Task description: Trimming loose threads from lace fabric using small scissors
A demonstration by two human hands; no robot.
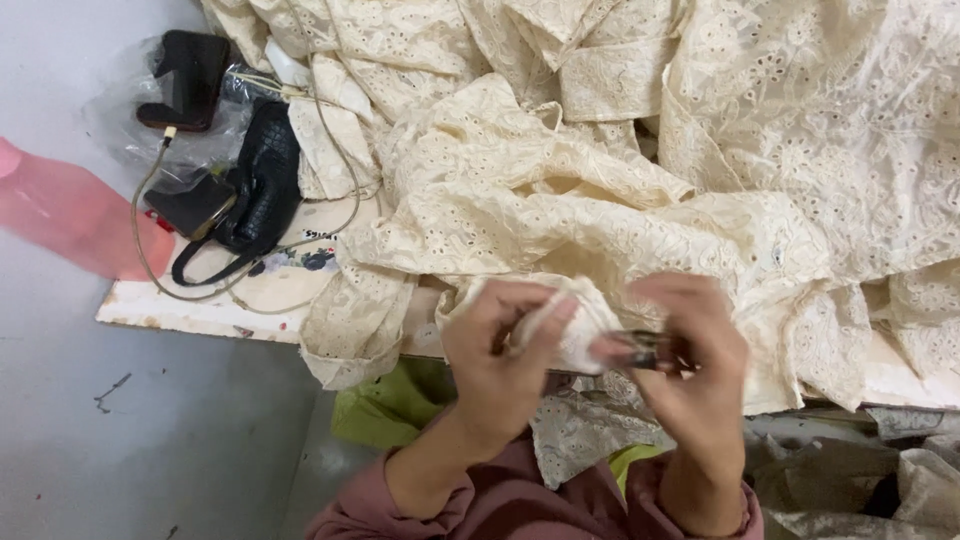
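Observation:
My left hand (497,352) pinches a bunched fold of cream eyelet lace fabric (560,215) that spills over the board in front of me. Close beside it, my right hand (693,365) is closed around a small dark metal tool (643,350), blurred, its tip against the same fold. Both hands sit low in the middle of the head view, nearly touching. Pink sleeves cover my forearms.
A heap of the same cream lace (800,110) fills the top and right. At the left lie a black handbag (262,180), a dark phone (190,80) on clear plastic with a cable, and a pink object (70,215). Green cloth (395,405) hangs below the board edge (190,310).

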